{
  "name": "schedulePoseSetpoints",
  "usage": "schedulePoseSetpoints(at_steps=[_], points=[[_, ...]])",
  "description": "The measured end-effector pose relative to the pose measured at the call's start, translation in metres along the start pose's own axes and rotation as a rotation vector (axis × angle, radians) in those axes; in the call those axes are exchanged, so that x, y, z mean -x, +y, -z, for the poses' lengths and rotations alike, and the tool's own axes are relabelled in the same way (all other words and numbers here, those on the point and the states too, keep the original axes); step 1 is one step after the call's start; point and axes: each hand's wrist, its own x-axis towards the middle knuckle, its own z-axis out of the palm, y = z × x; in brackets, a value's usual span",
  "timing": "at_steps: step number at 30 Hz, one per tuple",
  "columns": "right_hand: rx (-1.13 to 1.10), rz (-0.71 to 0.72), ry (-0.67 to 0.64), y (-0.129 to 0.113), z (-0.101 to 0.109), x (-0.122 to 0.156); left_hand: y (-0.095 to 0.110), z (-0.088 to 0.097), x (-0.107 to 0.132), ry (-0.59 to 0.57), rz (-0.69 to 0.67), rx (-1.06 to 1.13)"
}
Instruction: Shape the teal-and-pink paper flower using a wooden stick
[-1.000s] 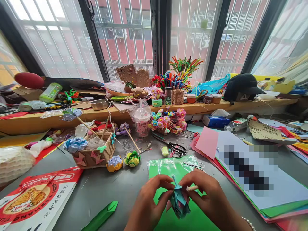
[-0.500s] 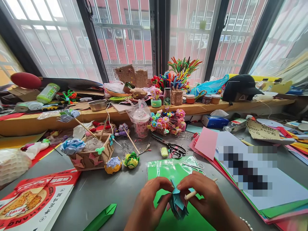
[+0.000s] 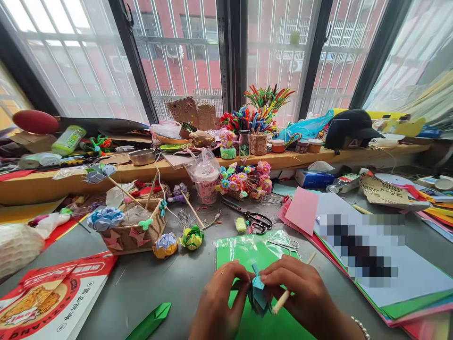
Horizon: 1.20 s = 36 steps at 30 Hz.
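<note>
Between my two hands is a blue folded paper flower (image 3: 260, 295) with pointed petals, over green paper (image 3: 240, 245) in a clear sleeve. My left hand (image 3: 222, 295) pinches its left side between thumb and fingers. My right hand (image 3: 300, 293) grips the flower's upper right petals with its fingertips. A pale wooden stick (image 3: 281, 302) is tucked through the right hand's fingers, its blunt end by the flower and its thin end sticking out behind the knuckles. Part of the flower is hidden by the fingers. Small silver scissors (image 3: 288, 245) lie just beyond my right hand.
Black-handled scissors (image 3: 256, 219) and two paper flowers (image 3: 191, 237) lie farther back. A cardboard box (image 3: 136, 231) with paper flowers stands left. A folded green paper strip (image 3: 150, 321) lies front left, coloured paper sheets (image 3: 389, 283) right. A lidded cup (image 3: 207, 177) stands near the ledge.
My fingers have shifted slightly on the paper flower, which has turned a little. The stick in my right hand has tilted, its blunt end lower. The view has moved slightly.
</note>
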Motion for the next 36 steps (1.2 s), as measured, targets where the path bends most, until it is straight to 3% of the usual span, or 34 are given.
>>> schedulePoseSetpoints(at_steps=[7, 12, 21, 25, 33, 36], points=[[0.000, -0.059, -0.092, 0.002, 0.008, -0.004, 0.005, -0.004, 0.000, 0.046, -0.049, -0.002], [0.001, 0.011, -0.124, 0.005, 0.006, 0.000, 0.001, -0.001, -0.001, -0.029, -0.048, 0.026], [-0.064, -0.044, -0.166, 0.006, 0.003, 0.001, -0.008, 0.003, 0.001, -0.137, -0.046, 0.095], [-0.049, -0.004, -0.143, 0.006, 0.003, 0.000, -0.007, 0.003, 0.001, -0.168, -0.031, 0.118], [0.140, 0.201, -0.118, 0.002, 0.006, 0.000, -0.005, -0.003, 0.005, -0.028, -0.036, 0.080], [0.157, 0.216, -0.126, 0.002, 0.008, 0.000, -0.004, -0.003, 0.005, -0.012, 0.028, 0.099]])
